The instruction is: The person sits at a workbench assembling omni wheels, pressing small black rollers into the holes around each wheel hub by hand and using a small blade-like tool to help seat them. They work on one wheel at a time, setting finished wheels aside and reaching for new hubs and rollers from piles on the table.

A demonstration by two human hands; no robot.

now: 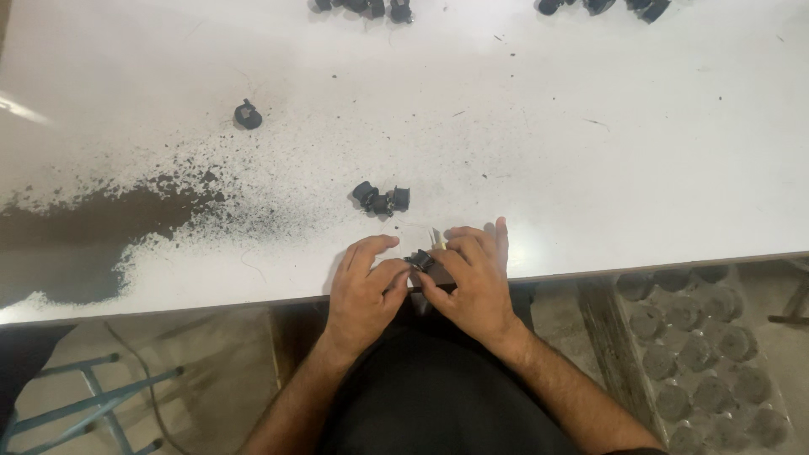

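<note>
The white, scuffed flat desk [590, 152] fills most of the head view, and its near edge runs just under the two hands, sloping slightly up toward the right. Along the left side the white coating is worn away into a dark brown patch [93, 227] with a speckled border. Much of the desktop in the middle and to the right lies bare, with only small flecks on it, so there is open room beyond and beside the hands.

The left hand [364, 291] and the right hand [476, 282] meet at the desk's near edge, right in front of the person's dark-clothed body. Between them sits a small black plastic part [420, 260] — the fingers of both hands close in on it from either side, the left thumb and forefinger pinching its left end and the right hand's curled fingers pressed against its right end. A thin pale sliver [436, 239] stands up just beside the part, against the right forefinger; what it is cannot be told.

Just beyond the hands lies a small cluster of black plastic parts [381, 199], apart from the fingers. A single black part [248, 115] rests well off to the upper left, and more black parts [364, 8] sit in groups at the far edge. Below the desk on the right, a grey moulded tray with round hollows [708, 354] rests on the floor.
</note>
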